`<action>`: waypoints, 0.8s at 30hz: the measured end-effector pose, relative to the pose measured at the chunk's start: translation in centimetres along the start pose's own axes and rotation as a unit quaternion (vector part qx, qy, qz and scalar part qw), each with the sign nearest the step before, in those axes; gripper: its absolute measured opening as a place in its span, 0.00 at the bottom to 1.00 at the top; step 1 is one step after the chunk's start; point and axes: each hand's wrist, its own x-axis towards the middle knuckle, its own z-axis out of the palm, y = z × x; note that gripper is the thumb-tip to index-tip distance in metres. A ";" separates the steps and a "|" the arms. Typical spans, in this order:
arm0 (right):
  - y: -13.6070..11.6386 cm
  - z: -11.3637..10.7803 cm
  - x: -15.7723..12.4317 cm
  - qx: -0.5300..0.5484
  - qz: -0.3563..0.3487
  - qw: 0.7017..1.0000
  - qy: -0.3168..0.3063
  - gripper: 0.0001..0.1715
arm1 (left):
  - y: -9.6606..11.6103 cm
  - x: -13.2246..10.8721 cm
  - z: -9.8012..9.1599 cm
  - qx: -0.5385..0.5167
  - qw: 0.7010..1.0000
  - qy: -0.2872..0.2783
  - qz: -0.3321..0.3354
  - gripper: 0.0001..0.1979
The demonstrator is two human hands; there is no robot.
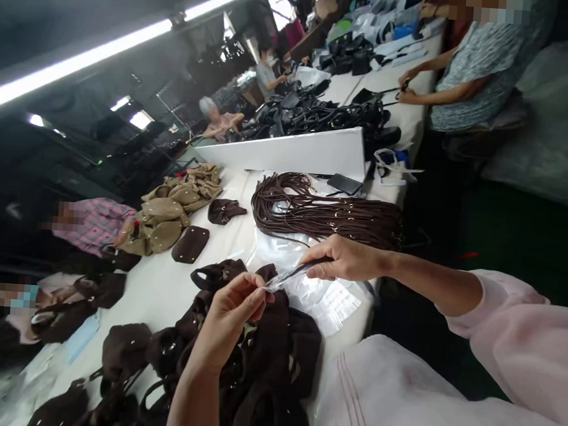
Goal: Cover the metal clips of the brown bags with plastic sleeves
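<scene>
My right hand is closed round a slim dark strap whose near end looks wrapped in clear, shiny plastic. The fingertips of my left hand pinch the tip of that plastic. Below both hands lies a heap of dark brown handbags with small gold fittings. Just beyond my right hand is a bundle of long brown straps with metal clips. A clear plastic bag with a white printed label lies under my right wrist.
A white board stands across the table, with black bags behind it. A dark phone lies before the board. Tan bags are piled at the left. Co-workers sit along the left side and at the far right.
</scene>
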 end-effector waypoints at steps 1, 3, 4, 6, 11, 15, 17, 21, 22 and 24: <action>-0.1 0.0 0.4 -0.016 0.008 1.000 -0.012 0.22 | -0.9 -1.1 -0.9 0.027 0.999 0.023 -0.009 0.12; -0.2 0.3 1.3 -0.052 0.008 0.998 -0.038 0.20 | -2.3 -3.4 -2.5 0.096 0.989 0.113 -0.020 0.14; -0.2 0.6 1.9 -0.070 -0.001 0.996 -0.059 0.20 | -2.6 -4.4 -3.1 0.126 0.977 0.170 -0.020 0.15; -0.5 1.7 3.4 -0.093 -0.026 0.988 -0.120 0.19 | -2.7 -5.9 -3.6 0.154 0.954 0.257 0.001 0.17; -1.4 5.0 7.3 -0.076 -0.068 0.966 -0.236 0.20 | -2.0 -6.8 -1.0 0.106 0.981 0.161 0.028 0.20; -1.2 5.5 8.9 -0.057 -0.071 0.964 -0.249 0.23 | -4.1 -7.5 1.4 -0.008 0.994 0.105 -0.034 0.18; -0.6 5.5 9.0 -0.035 -0.062 0.967 -0.246 0.23 | -5.7 -8.4 2.6 -0.112 0.983 0.137 -0.040 0.17; 1.5 6.8 8.3 0.035 -0.052 0.977 -0.203 0.21 | -7.4 -9.8 5.1 -0.378 0.916 0.132 -0.010 0.13; 2.1 7.5 8.0 0.053 -0.062 0.980 -0.179 0.21 | -7.4 -9.9 5.6 -0.436 0.891 0.126 0.008 0.12; 3.3 9.3 7.3 0.076 -0.082 0.985 -0.131 0.20 | -7.1 -9.9 6.3 -0.531 0.834 0.138 0.051 0.09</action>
